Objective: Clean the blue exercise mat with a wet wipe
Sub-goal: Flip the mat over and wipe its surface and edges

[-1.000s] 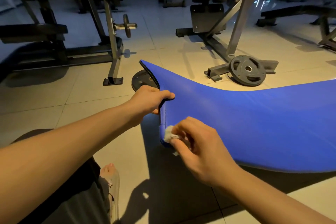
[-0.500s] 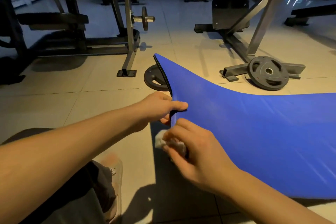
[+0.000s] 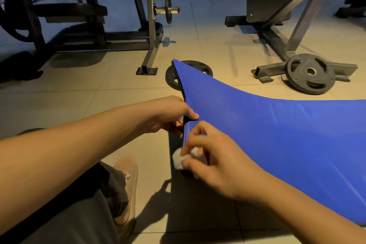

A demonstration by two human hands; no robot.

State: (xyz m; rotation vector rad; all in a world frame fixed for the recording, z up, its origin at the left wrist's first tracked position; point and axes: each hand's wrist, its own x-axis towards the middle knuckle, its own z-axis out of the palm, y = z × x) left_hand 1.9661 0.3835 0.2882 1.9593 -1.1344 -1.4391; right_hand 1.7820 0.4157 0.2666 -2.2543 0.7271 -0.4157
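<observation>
Centrally, mat (image 3: 277,134), raised off the floor (image 3: 118,103) at its near end, edge pinched by left hand (image 3: 170,114). Right hand (image 3: 217,166) grips wipe (image 3: 178,159) against that edge, apparently touching it. Plate (image 3: 172,78) lies flat behind the mat's tip.

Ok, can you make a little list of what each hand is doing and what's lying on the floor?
left hand: pinches the blue mat's lifted edge
right hand: presses a balled white wipe on that edge
mat: end raised off the tiled floor
floor: one weight plate partly behind the mat, a second weight plate by a machine frame
</observation>
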